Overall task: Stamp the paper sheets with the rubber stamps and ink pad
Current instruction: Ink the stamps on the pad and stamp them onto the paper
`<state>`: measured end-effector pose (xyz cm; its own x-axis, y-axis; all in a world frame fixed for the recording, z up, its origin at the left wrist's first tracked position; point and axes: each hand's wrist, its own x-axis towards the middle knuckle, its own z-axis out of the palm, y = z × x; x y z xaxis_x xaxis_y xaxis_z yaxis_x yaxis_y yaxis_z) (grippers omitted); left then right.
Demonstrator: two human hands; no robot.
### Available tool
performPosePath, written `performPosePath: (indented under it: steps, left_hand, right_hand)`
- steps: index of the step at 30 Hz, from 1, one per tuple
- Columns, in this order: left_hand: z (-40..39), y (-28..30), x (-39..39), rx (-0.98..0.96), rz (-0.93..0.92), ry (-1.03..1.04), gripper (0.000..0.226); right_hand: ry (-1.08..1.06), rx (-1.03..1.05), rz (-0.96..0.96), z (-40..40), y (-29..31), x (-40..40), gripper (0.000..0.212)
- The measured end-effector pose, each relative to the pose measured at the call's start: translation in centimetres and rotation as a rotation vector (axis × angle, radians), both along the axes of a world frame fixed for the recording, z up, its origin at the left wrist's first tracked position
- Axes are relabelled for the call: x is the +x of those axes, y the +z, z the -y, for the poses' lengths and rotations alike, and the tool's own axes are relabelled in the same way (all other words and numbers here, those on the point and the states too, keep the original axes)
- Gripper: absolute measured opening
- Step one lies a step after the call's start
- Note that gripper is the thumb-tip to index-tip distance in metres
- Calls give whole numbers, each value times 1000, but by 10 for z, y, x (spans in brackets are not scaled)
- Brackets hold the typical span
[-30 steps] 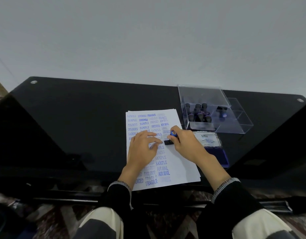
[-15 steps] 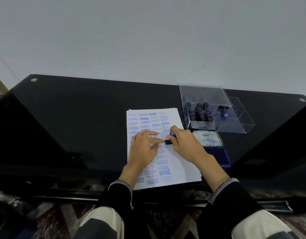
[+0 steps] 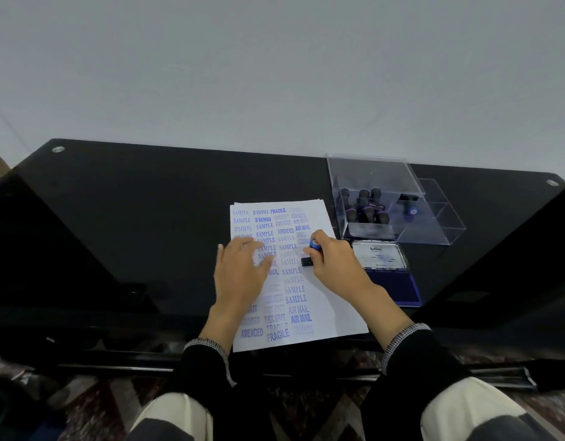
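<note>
Stamp [image 3: 310,254] gripped in right hand [image 3: 333,265], pressed mid-frame on paper [image 3: 325,300]; left hand [image 3: 241,272] flat, empty (steadying sheet).

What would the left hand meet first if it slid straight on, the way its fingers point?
The left hand points up-right over the paper sheet. First in that line is probably the rubber stamp in the right hand, though depth is unclear.

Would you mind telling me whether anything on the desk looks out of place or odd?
One oddity: near the top edge of the paper sheet, one FRAGILE imprint reads mirror-reversed, beside a normal one. Several imprints are faint or overlapping. Otherwise, the ink pad and clear stamp box look orderly.
</note>
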<state>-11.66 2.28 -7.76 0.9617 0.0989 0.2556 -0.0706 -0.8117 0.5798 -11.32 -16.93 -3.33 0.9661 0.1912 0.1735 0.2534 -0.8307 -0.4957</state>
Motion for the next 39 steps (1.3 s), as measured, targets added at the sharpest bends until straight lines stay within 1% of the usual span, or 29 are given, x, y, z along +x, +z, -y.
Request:
performPosePath:
  steps: [3,6,12,19,26,39]
  left_hand:
    - [-17,1,2,11,-78,122,60]
    - [-26,0,3,28,-146,168,77]
    - [-24,-2,-1,7,-92,155,63]
    - [-24,-3,-2,36,-86,157,64]
    - [-24,-5,0,57,-86,161,65]
    - [-26,-5,1,83,-81,162,60]
  right_hand:
    - [-1,13,7,0,-1,0,14]
    - [-6,46,46,0,-6,-7,12]
    - [-13,77,58,0,-10,-11,10]
    - [-15,40,-21,-1,-1,6,13]
    - [-15,102,82,-1,-14,-10,8]
    - [-30,62,62,-3,-8,-3,10]
